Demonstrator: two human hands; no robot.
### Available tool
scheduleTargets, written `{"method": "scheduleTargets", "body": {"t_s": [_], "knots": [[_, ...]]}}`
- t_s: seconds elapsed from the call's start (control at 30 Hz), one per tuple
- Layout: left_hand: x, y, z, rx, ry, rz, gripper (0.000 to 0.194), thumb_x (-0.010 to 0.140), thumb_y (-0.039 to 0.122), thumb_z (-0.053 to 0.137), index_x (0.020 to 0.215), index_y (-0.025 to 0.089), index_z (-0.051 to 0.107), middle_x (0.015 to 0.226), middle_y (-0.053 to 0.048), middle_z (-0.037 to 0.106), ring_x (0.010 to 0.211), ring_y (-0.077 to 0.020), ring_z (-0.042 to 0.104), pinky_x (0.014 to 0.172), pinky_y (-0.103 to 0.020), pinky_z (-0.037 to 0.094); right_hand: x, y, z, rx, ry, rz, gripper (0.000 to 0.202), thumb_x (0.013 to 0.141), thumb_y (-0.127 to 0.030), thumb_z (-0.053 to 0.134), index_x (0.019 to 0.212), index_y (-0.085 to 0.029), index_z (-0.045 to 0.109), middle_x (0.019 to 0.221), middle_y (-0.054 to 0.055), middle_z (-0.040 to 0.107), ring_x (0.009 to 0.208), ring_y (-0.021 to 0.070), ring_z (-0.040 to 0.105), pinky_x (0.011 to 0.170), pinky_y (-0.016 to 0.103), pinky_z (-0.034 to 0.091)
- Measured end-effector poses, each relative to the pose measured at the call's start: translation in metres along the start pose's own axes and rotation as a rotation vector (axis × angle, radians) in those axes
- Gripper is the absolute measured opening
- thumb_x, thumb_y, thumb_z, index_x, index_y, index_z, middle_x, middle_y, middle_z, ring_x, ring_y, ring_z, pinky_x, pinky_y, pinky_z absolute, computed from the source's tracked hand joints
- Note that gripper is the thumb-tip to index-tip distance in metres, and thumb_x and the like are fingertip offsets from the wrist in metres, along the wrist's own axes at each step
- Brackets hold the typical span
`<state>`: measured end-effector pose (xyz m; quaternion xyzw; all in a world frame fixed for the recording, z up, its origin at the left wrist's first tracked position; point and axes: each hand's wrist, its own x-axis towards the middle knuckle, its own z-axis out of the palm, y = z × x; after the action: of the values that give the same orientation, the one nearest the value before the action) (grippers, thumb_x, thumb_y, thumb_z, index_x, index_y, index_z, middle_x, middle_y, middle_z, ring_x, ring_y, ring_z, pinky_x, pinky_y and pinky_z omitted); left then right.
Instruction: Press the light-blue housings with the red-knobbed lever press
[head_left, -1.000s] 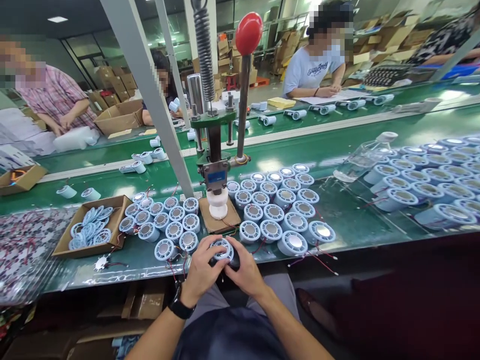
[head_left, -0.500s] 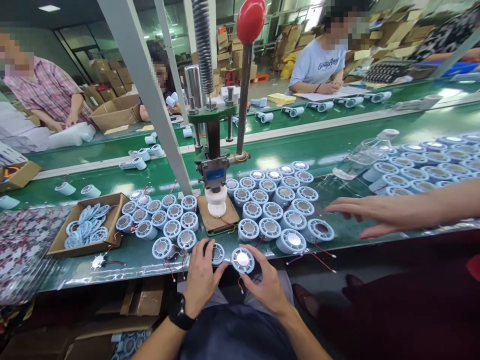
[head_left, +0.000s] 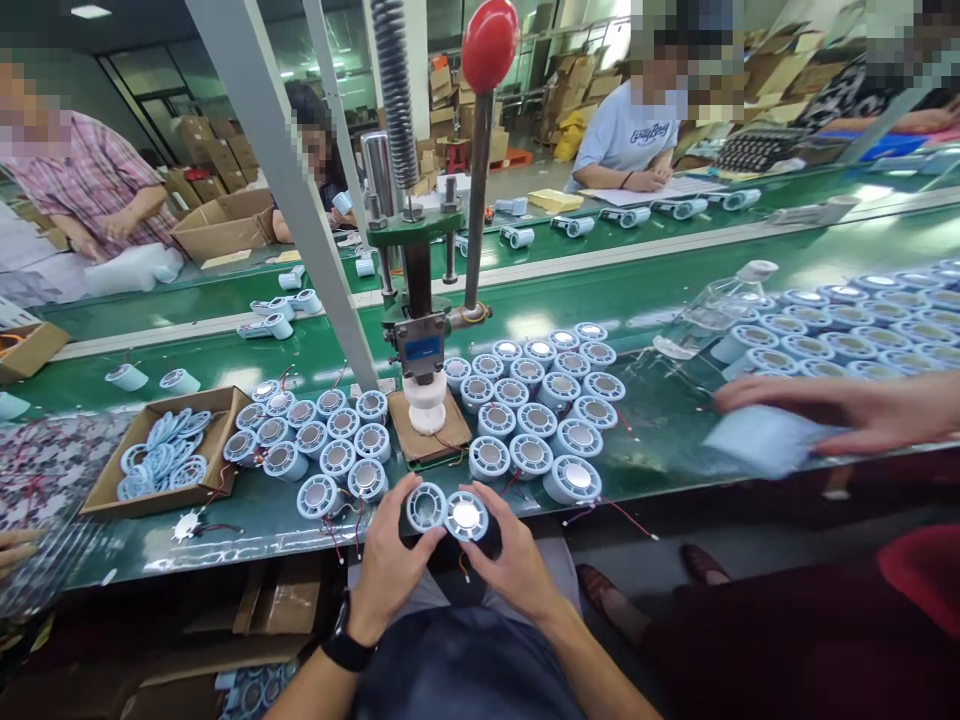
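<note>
A round light-blue plastic unit with a silver disc [head_left: 466, 513], before the green metal lever press [head_left: 421, 345], lies within the right hand [head_left: 517, 568], thumb and fingers clamped on its rim. Just beside it, the left hand [head_left: 391, 562] grips a light-blue, ring-faced plastic piece [head_left: 425, 490]. Similar units [head_left: 493, 455] flank the press.
</note>
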<state>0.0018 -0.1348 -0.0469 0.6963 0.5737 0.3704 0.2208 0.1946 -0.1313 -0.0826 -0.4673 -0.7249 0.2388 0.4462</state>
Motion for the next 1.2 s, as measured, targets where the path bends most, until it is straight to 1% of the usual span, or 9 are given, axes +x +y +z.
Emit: {"method": "scheduleTargets", "body": {"t_s": [0.1,0.2,0.6,0.77,0.87,0.97,1.07,1.13,1.2], "knots": [[0.007,0.014,-0.012,-0.024,-0.133,0.093,0.069,0.082,0.018,0.067,0.145,0.024,0.040,0.139,-0.011,0.057,0.129,-0.0269,0.054,0.111,-0.046,0.044,0.010,-0.003,0.017,0.086,-0.082,0.015,0.071,0.075,-0.013,0.056,0.144,-0.017,0.040,0.135,0.012,0.057,0.125,0.0213,0.058,0.109,0.037,0.049],[0.016,0.020,-0.017,0.010,-0.178,0.118,0.069,0.079,0.010,0.063,0.144,0.022,0.043,0.142,-0.010,0.056,0.131,-0.0269,0.052,0.111,-0.045,0.044,0.019,-0.004,0.031,0.143,-0.115,0.015,0.078,0.071,-0.009,0.053,0.147,-0.017,0.038,0.140,0.012,0.053,0.129,0.0211,0.055,0.112,0.038,0.046],[0.016,0.020,-0.009,-0.169,-0.056,-0.230,0.069,0.068,0.002,0.066,0.132,0.025,0.056,0.131,-0.007,0.063,0.124,-0.0264,0.057,0.111,-0.048,0.042,0.019,-0.001,0.038,0.170,-0.115,0.020,0.085,0.078,-0.009,0.052,0.156,-0.019,0.019,0.137,0.011,0.056,0.126,0.0195,0.057,0.107,0.036,0.050],[0.005,0.011,0.006,-0.225,-0.003,-0.191,0.065,0.074,0.008,0.064,0.136,0.024,0.051,0.137,-0.009,0.059,0.130,-0.0261,0.053,0.115,-0.047,0.039,0.019,0.000,0.038,0.077,-0.180,-0.063,0.078,0.079,-0.004,0.046,0.154,-0.020,0.030,0.145,0.012,0.047,0.135,0.0213,0.048,0.112,0.040,0.046],[-0.005,0.002,0.022,-0.204,0.046,-0.117,0.061,0.085,0.016,0.057,0.144,0.021,0.041,0.147,-0.012,0.049,0.138,-0.0262,0.046,0.116,-0.047,0.038,0.017,0.001,0.036,0.009,-0.237,-0.101,0.078,0.081,-0.003,0.040,0.156,-0.021,0.027,0.149,0.012,0.042,0.139,0.0208,0.044,0.115,0.042,0.044],[-0.010,-0.004,0.034,-0.167,0.065,-0.106,0.057,0.089,0.020,0.053,0.144,0.018,0.039,0.147,-0.015,0.049,0.136,-0.0271,0.048,0.112,-0.047,0.042,0.023,-0.004,0.018,-0.084,-0.351,-0.134,0.078,0.083,-0.003,0.040,0.157,-0.022,0.025,0.150,0.012,0.041,0.139,0.0218,0.044,0.113,0.041,0.046],[-0.004,-0.001,0.028,-0.126,0.064,-0.116,0.055,0.080,0.019,0.059,0.134,0.014,0.051,0.134,-0.016,0.061,0.123,-0.0296,0.059,0.105,-0.048,0.049,0.054,-0.030,-0.027,-0.187,-0.375,-0.259,0.079,0.083,-0.007,0.049,0.156,-0.025,0.026,0.151,0.010,0.039,0.137,0.0252,0.046,0.110,0.040,0.049],[0.008,0.004,0.011,-0.102,0.066,-0.107,0.053,0.072,0.019,0.066,0.125,0.016,0.060,0.123,-0.013,0.068,0.113,-0.0302,0.065,0.101,-0.048,0.052,0.095,-0.064,-0.071,-0.243,-0.201,-0.393,0.074,0.087,-0.012,0.053,0.155,-0.025,0.029,0.150,0.010,0.041,0.139,0.0265,0.044,0.113,0.043,0.047],[0.028,0.009,-0.013,-0.091,0.093,-0.078,0.053,0.068,0.022,0.070,0.121,0.018,0.063,0.116,-0.010,0.071,0.107,-0.0294,0.068,0.098,-0.046,0.053,0.152,-0.106,-0.116,-0.275,0.071,-0.524,0.061,0.091,-0.016,0.055,0.150,-0.022,0.039,0.146,0.010,0.046,0.140,0.0263,0.041,0.118,0.047,0.039]]}}
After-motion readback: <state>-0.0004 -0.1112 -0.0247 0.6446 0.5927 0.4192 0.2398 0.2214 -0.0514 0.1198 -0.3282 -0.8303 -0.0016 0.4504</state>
